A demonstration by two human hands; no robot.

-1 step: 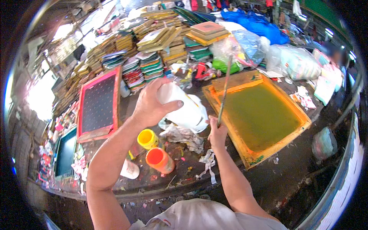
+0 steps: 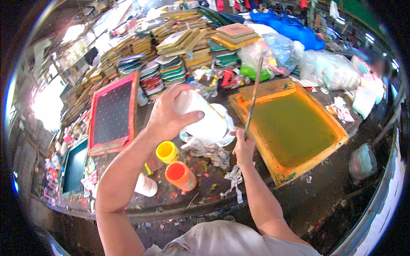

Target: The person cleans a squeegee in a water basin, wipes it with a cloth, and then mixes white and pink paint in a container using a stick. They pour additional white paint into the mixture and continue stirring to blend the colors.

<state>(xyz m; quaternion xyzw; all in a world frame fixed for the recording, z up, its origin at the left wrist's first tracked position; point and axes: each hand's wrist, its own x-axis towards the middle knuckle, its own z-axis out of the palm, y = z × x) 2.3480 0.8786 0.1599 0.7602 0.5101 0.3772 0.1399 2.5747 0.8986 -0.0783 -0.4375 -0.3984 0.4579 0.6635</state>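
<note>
My left hand (image 2: 164, 113) is wrapped round a white plastic container (image 2: 200, 123), which is held tilted with its lower end toward the right. Behind that end, a white plastic piece (image 2: 227, 114) shows in part; its shape is mostly hidden. In my right hand (image 2: 243, 149) a long thin stick (image 2: 257, 83) points up and away, its grip end by the container. A crumpled whitish rag (image 2: 209, 152) lies below the container. Nearer to me stand a yellow tub (image 2: 168, 152) and an orange tub (image 2: 181, 177), with a white cylindrical container (image 2: 146, 186) beside my left forearm.
To the right lies an orange-edged printing screen (image 2: 256, 152) with olive mesh. A red-framed screen (image 2: 133, 106) leans at the left, near a dark teal frame (image 2: 73, 168). Stacks of wooden frames (image 2: 183, 40), folded cloth (image 2: 171, 70) and plastic bags (image 2: 331, 70) fill the back.
The view has shifted slightly, so the scene sits a little to the right in the picture. The stick leans slightly more to the right; both hands keep their hold.
</note>
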